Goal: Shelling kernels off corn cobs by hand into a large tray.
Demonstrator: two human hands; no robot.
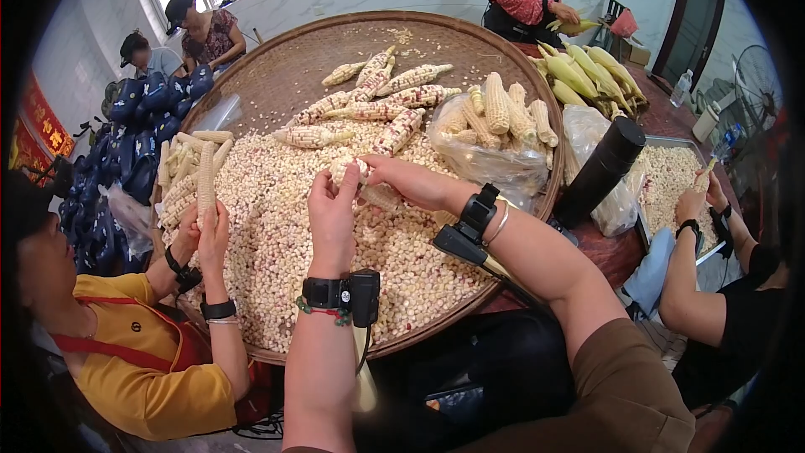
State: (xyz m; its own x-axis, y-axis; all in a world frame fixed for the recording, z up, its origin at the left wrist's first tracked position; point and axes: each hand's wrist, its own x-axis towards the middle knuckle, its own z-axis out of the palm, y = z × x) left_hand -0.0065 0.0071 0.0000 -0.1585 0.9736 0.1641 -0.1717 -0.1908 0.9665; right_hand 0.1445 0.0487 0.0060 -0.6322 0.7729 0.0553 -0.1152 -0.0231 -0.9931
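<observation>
An ear of corn [381,197], partly bare of kernels, is held between my two hands above a large round woven tray [440,25]. My left hand [333,211] closes on its upper left end, thumb on top. My right hand [393,179] grips it from the right, and its fingers partly hide the ear. Loose white and dark red kernels [270,251] lie thick in the tray below. Beyond my hands lie speckled ears of corn [368,111]. To their right, bare corn cobs [497,104] fill a clear plastic bag [522,167].
A co-worker in yellow [138,371] holds a cob at the left, beside piled cobs [179,167]. At the right are a black bottle [600,170], a metal tray of kernels [676,141] and another co-worker's hands. Husked corn [591,72] lies behind.
</observation>
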